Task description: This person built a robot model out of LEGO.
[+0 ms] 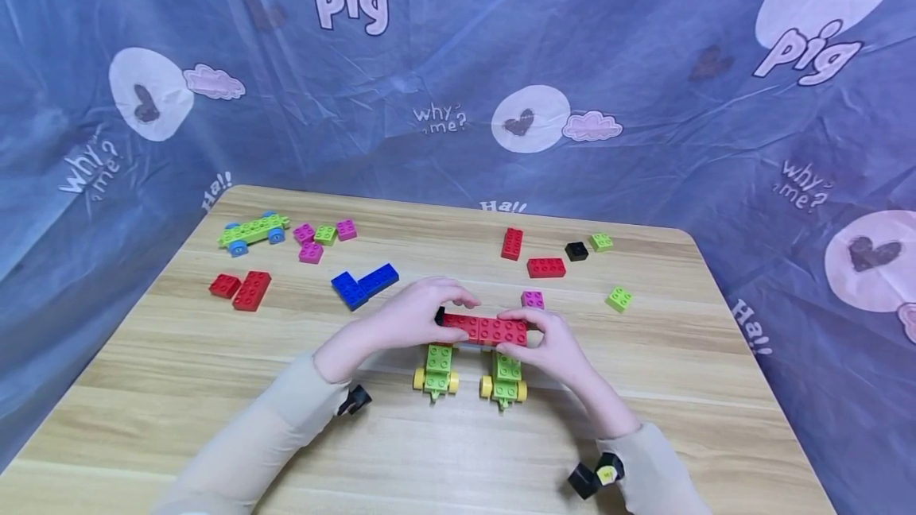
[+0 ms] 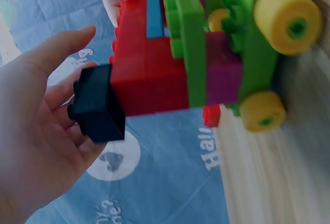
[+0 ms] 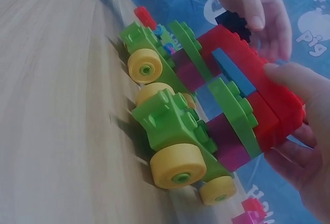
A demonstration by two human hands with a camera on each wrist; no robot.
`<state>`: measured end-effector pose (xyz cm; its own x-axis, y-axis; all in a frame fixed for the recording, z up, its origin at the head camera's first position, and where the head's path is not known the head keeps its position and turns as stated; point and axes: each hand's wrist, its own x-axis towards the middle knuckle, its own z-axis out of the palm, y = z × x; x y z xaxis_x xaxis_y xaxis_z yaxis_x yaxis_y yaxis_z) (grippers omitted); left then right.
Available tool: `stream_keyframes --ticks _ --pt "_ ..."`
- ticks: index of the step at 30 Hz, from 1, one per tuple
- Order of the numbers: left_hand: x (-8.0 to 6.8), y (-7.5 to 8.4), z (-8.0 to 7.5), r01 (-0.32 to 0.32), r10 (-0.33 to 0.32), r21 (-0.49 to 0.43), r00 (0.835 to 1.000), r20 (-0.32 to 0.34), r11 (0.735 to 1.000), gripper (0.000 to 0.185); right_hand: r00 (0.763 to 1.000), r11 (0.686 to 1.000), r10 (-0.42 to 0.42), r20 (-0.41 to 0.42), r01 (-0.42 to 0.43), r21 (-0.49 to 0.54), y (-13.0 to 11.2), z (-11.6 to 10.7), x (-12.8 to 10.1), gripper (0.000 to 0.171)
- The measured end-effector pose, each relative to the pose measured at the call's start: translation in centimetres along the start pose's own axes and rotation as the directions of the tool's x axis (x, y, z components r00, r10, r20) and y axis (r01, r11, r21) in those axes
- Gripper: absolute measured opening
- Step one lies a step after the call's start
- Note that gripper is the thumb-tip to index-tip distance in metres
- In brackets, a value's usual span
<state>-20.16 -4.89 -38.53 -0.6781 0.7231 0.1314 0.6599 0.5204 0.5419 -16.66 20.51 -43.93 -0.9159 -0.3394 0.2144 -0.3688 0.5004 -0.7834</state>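
Observation:
A brick build stands mid-table: a long red brick layer (image 1: 487, 330) on two green wheeled bases with yellow wheels (image 1: 436, 372) (image 1: 505, 380). My left hand (image 1: 411, 312) grips its left end, where a black brick (image 2: 98, 110) is fixed on the red bricks (image 2: 147, 74). My right hand (image 1: 547, 340) grips the right end of the red brick (image 3: 268, 105), thumb on top. Purple bricks (image 3: 232, 146) sit between the red layer and the green chassis (image 3: 175, 126).
Loose bricks lie on the wooden table (image 1: 215, 388): a green wheeled base (image 1: 252, 230), pink and green bricks (image 1: 322, 237), red bricks (image 1: 242, 288), blue bricks (image 1: 363, 284) on the left; red (image 1: 545, 267), black (image 1: 576, 251), green (image 1: 619, 298), pink (image 1: 532, 300) on the right. Blue cloth (image 1: 458, 70) surrounds the table.

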Motion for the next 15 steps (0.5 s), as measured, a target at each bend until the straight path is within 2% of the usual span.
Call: stream_keyframes --ticks 8,15 --pt "1.5 1.7 0.3 0.005 -0.005 -0.034 1.000 0.000 0.999 0.039 0.997 0.998 -0.050 -0.056 0.052 0.046 0.5 -0.8 -0.2 0.031" --pt "2.4 2.4 0.7 0.023 -0.022 -0.007 0.997 0.079 1.000 0.045 0.987 0.998 -0.060 -0.151 0.064 0.022 0.8 -2.8 0.2 0.027"
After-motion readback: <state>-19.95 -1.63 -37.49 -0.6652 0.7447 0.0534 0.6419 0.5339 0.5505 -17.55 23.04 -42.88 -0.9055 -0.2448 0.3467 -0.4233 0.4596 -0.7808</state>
